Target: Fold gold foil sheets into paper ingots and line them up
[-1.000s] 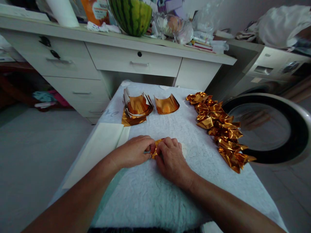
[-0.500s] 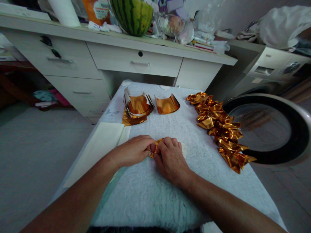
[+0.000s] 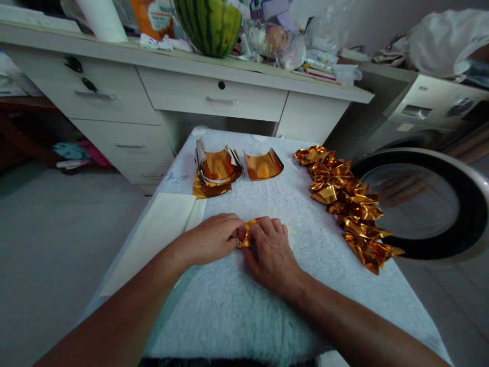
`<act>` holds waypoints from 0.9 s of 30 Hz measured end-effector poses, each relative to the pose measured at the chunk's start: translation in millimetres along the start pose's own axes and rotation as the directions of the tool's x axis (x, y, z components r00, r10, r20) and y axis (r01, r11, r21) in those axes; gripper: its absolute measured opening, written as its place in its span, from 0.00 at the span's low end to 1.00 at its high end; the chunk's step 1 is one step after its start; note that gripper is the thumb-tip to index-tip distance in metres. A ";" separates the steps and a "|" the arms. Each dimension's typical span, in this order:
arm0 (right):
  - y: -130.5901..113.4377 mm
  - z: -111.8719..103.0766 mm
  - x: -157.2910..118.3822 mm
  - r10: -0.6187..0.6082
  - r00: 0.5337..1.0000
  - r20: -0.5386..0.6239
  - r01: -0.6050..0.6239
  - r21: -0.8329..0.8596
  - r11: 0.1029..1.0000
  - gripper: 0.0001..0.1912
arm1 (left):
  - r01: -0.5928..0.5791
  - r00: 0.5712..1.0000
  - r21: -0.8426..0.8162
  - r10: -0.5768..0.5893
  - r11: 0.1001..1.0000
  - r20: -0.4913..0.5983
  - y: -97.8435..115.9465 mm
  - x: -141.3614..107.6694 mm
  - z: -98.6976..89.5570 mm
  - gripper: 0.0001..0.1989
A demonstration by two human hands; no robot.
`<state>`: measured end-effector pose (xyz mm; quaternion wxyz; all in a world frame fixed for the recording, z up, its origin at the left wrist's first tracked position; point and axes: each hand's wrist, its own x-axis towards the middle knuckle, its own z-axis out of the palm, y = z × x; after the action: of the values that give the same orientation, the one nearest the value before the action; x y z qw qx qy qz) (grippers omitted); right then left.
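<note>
Between my two hands lies a small piece of gold foil paper [image 3: 247, 235], partly covered by my fingers. My left hand [image 3: 219, 235] pinches its left end with thumb and curled fingers. My right hand [image 3: 272, 250] rests over its right side, fingers bent and pressing on it. A pale paper edge [image 3: 291, 235] shows just past the right fingers. Beyond my hands stand a stack of curved gold foil sheets [image 3: 217, 165] and one separate curled gold sheet [image 3: 263, 165]. To the right runs a row of folded gold foil pieces [image 3: 340, 196].
A pale cloth [image 3: 244, 316] covers the table. Cream paper sheets [image 3: 153, 239] lie at its left. Behind it stands a white desk [image 3: 229, 92] holding a cut watermelon [image 3: 210, 25] and plastic bags. The open round washing machine door [image 3: 473, 204] borders the table's right side.
My right thumb and fingers have shifted slightly, and a little more of the gold foil shows between my hands. My left hand keeps its pinch.
</note>
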<state>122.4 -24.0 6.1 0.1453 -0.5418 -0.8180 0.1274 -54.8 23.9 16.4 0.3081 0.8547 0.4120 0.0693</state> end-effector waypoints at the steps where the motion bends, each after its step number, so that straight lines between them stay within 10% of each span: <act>1: 0.2 -0.2 -0.2 0.001 1.000 -0.003 -0.001 0.006 1.000 0.05 | 0.007 1.000 0.000 -0.007 1.000 0.003 0.2 -0.1 -0.3 0.05; 27: 1.0 2.3 3.6 0.018 0.999 0.031 -0.019 0.007 1.000 0.07 | 0.019 1.000 -0.032 -0.018 0.999 0.019 -0.7 -0.1 -0.9 0.03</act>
<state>121.1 -20.4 4.0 0.1334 -0.5468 -0.8146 0.1402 -55.7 24.6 16.7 0.3263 0.8463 0.4160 0.0652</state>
